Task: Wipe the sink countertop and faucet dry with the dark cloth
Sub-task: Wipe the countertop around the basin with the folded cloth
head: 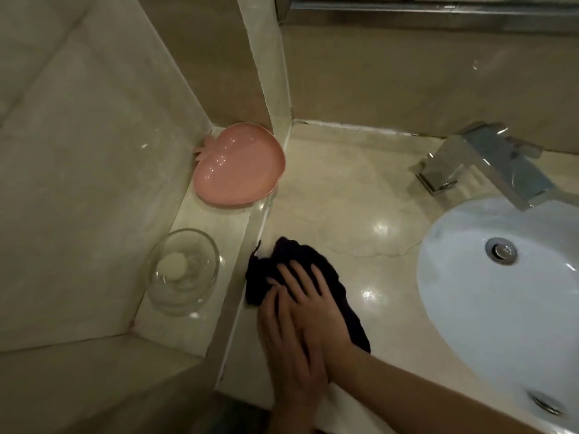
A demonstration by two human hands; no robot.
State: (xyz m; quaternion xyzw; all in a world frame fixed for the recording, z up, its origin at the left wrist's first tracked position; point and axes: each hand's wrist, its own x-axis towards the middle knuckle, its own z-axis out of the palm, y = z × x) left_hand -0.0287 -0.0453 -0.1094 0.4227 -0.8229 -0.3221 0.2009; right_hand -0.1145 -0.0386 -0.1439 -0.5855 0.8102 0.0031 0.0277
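Crumpled dark fabric cloth (300, 286) lower centre on glossy beige stone worktop (344, 198); both hands stacked flat, right hand (308, 299), left hand (288, 349), fingers spread, pressing; soft, light, likely bunches; press mid-cloth.

One head-worn wide-angle view. The desk (329, 189) is seen from above and close, looking forward and down; the sink (488, 308) is cut off at right, the ledge (216, 233) lies left, walls behind.
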